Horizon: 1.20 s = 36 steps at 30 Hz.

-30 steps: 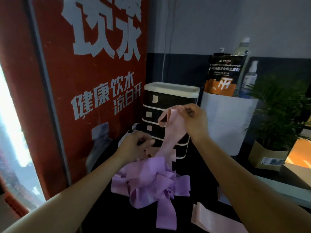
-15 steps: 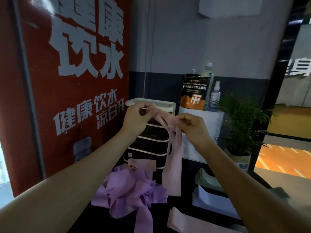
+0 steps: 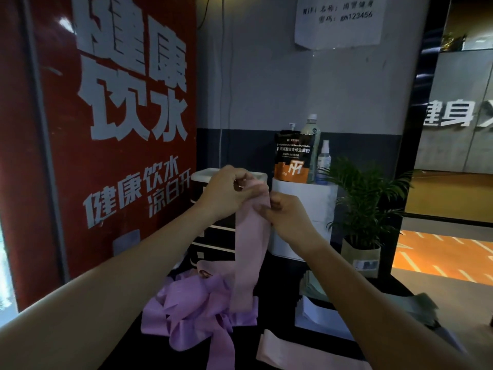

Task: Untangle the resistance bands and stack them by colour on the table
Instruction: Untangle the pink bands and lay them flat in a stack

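A pale pink resistance band [image 3: 249,247] hangs in the air in front of me. My left hand [image 3: 226,190] pinches its top end, and my right hand [image 3: 286,218] pinches its right edge just below. Its lower end dangles onto a tangled heap of purple bands [image 3: 194,303] on the dark table [image 3: 272,327]. A second pale pink band [image 3: 202,267] lies at the back of the heap. Another pink band [image 3: 288,352] lies flat on the table at the front right.
A dark drawer unit with a white top [image 3: 213,236] stands behind the heap. Right of it sits a white box [image 3: 306,209] carrying a powder pouch and bottles, then a potted plant [image 3: 365,209]. White and grey-green items [image 3: 317,313] lie under my right forearm. A red panel [image 3: 106,129] closes the left side.
My left hand rose from the heap to grip the pink band's top end. Both hands lifted the band higher, so it now hangs full length; the camera tilted up.
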{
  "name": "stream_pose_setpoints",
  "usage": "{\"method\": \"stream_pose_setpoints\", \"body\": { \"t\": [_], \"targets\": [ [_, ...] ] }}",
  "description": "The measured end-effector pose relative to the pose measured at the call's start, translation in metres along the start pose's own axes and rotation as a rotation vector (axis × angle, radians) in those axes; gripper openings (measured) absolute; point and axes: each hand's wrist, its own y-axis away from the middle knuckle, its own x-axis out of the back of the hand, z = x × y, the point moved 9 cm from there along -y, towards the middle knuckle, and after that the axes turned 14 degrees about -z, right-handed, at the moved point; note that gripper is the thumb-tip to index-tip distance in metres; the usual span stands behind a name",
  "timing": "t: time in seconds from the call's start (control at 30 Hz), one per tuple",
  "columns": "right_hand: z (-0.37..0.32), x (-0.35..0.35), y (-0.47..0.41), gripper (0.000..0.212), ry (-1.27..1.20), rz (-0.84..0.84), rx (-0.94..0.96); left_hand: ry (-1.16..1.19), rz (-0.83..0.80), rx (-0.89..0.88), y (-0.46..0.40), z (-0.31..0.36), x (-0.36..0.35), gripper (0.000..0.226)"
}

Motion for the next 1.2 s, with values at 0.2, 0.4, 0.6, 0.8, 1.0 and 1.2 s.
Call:
{"method": "stream_pose_setpoints", "body": {
  "t": [0.2,0.4,0.6,0.8,1.0,1.2],
  "targets": [
    [0.001,-0.003,0.013,0.015,-0.041,-0.14,-0.032,0.089,-0.169,0.019,0.013,-0.01,-0.008,0.004],
    [-0.01,0.004,0.021,0.016,-0.096,-0.056,-0.008,0.276,-0.11,0.002,0.018,-0.004,-0.012,0.009],
    [-0.014,0.027,0.029,0.009,0.046,0.114,-0.03,0.324,-0.013,0.064,0.024,-0.002,-0.009,0.012],
    [-0.03,0.026,0.036,0.015,0.216,0.168,0.068,0.652,-0.208,0.22,0.038,-0.013,-0.044,0.038],
    [-0.044,-0.002,0.039,0.023,0.335,-0.094,0.141,0.835,-0.174,0.229,0.035,-0.007,-0.04,0.022],
    [-0.025,0.027,0.049,0.017,0.049,0.065,0.033,0.824,-0.158,0.211,0.035,-0.003,-0.037,0.014]
  ]
}}
